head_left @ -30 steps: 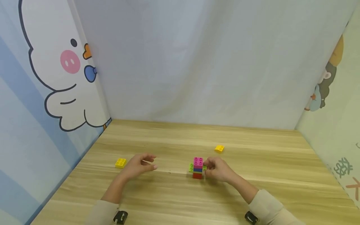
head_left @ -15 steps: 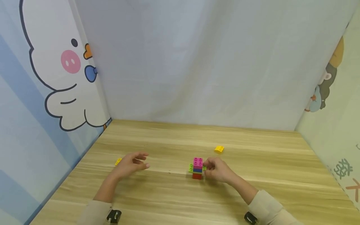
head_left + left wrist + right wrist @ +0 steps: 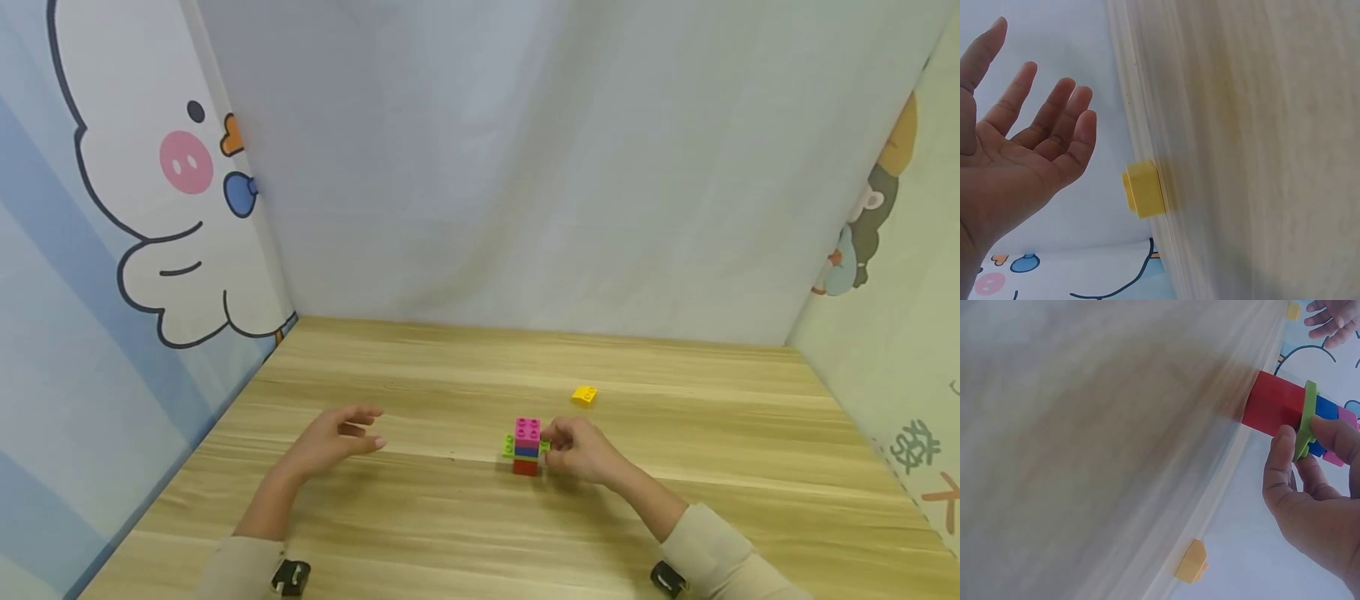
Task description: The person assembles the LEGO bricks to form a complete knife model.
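Observation:
A small tower of toy building bricks (image 3: 527, 435) stands upright on the table, pink on top, then blue, a wider green plate (image 3: 1307, 419), and a red brick (image 3: 1274, 405) at the bottom. My right hand (image 3: 583, 452) pinches the right end of the green plate between thumb and fingers. Off to the left, my left hand (image 3: 326, 442) hovers above the table with fingers spread and nothing in it. A yellow brick (image 3: 1144, 189) sits on the table close to that hand in the left wrist view; in the head view the hand hides it.
Behind the tower and slightly right lies a yellow sloped brick (image 3: 584, 396). The wooden table (image 3: 450, 533) meets a pale curtain (image 3: 525, 208) at the back. Printed cartoon panels flank it on both sides.
My left hand has drifted left, covering the yellow brick in the head view. My right hand keeps its pinch on the tower, which stays nearly in place.

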A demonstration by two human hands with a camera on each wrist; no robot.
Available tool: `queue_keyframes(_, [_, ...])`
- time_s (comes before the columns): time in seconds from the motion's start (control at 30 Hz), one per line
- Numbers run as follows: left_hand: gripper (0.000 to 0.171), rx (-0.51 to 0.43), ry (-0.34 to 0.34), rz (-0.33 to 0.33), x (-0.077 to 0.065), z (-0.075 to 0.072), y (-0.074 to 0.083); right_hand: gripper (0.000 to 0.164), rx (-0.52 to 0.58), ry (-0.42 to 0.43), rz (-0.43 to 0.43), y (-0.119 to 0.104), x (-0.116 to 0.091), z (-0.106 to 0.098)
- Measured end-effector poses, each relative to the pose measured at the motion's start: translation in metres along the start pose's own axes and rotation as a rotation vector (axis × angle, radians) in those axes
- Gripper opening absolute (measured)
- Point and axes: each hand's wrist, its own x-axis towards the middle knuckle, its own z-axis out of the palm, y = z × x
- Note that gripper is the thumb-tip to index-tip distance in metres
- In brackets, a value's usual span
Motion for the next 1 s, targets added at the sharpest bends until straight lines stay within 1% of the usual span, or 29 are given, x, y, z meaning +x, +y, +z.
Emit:
queue_keyframes(0.13, [0.054, 0.003, 0.013, -0.016, -0.003, -0.005, -0.001, 0.025, -0.001, 0.001, 0.0, 0.001, 0.0, 0.0])
queue_keyframes(0.3, [0.055, 0.006, 0.018, -0.005, -0.006, -0.011, -0.002, 0.025, -0.012, 0.003, -0.007, 0.001, 0.0, 0.0])
queue_keyframes(0.47, [0.055, 0.008, 0.03, -0.018, -0.009, -0.017, -0.006, 0.025, -0.013, 0.0, 0.003, 0.001, 0.0, -0.001])
queue_keyframes(0.7, [0.054, 0.04, 0.033, 0.01, -0.013, -0.025, -0.01, 0.027, 0.014, -0.009, 0.011, 0.002, 0.0, -0.001])
queue_keyframes(0.87, [0.054, 0.036, 0.039, -0.014, -0.017, -0.029, -0.011, 0.026, 0.011, -0.008, 0.015, 0.001, 0.0, -0.001])
queue_keyframes(1.0, [0.054, 0.025, 0.053, -0.028, -0.019, -0.036, -0.016, 0.026, 0.008, -0.008, 0.023, -0.001, 0.0, -0.002])
